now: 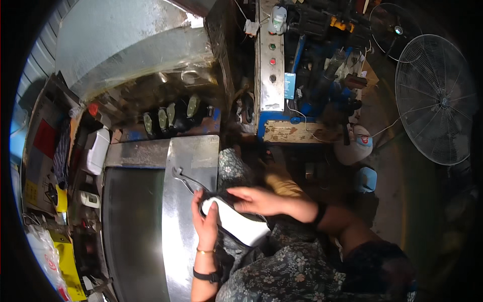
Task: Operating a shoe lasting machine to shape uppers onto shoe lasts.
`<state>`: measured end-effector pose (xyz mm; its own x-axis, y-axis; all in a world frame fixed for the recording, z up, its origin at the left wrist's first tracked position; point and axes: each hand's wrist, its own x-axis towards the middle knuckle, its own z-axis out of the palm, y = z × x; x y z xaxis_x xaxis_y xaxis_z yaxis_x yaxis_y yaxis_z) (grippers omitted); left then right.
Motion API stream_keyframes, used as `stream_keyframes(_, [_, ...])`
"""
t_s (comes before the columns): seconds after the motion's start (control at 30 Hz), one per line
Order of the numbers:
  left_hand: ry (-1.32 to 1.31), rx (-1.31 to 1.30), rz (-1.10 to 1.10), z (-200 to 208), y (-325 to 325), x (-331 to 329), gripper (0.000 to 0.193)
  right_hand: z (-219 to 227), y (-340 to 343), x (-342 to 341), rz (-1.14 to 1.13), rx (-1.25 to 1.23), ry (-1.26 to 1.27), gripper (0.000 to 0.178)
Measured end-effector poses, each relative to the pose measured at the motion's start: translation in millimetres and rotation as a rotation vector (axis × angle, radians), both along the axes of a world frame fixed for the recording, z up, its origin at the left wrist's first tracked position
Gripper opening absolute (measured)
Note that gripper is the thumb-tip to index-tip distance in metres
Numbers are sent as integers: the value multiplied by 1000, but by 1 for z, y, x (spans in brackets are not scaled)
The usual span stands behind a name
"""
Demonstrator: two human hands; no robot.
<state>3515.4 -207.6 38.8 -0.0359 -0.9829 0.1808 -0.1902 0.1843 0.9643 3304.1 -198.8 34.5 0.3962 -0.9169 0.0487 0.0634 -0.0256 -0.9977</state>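
A black shoe upper with a white, sole-shaped underside (239, 221) faces up over my lap. My left hand (205, 221) is closed around its narrower far-left end, thumb pressed on the white surface and fingers along the outer side. At the far edge of the shoe is my right hand (259, 201), its fingers stretched out close to the dark rim. Its thumb is hidden, and whether the fingertips press on the rim is hard to see. Just beyond my left hand, metal pincers (185, 177) lie on the steel plate (183, 251).
A dark conveyor belt (135, 231) runs left of the plate. Several dark shoes with greenish soles, one nearest the middle (162, 120), stand under a metal hood (136, 45). A control panel (272, 75) rises ahead; a large fan (443, 100) stands at right.
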Motion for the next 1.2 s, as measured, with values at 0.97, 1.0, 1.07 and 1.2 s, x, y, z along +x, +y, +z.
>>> stream_keyframes(0.97, [241, 492, -123, 10, -16, -53, 40, 10, 67, -37, 67, 370, 476, 73])
stream_keyframes(1.0, [295, 498, -119, 11, -19, -53, 42, -3, 64, -36, 10, 381, 435, 74])
stream_keyframes(1.07, [428, 518, -292, 16, -30, -51, 45, -66, 59, -36, -17, 252, 290, 76])
stream_keyframes(1.2, [797, 587, 60, -44, -9, -29, 54, -19, 49, -7, -84, 454, 60, 86])
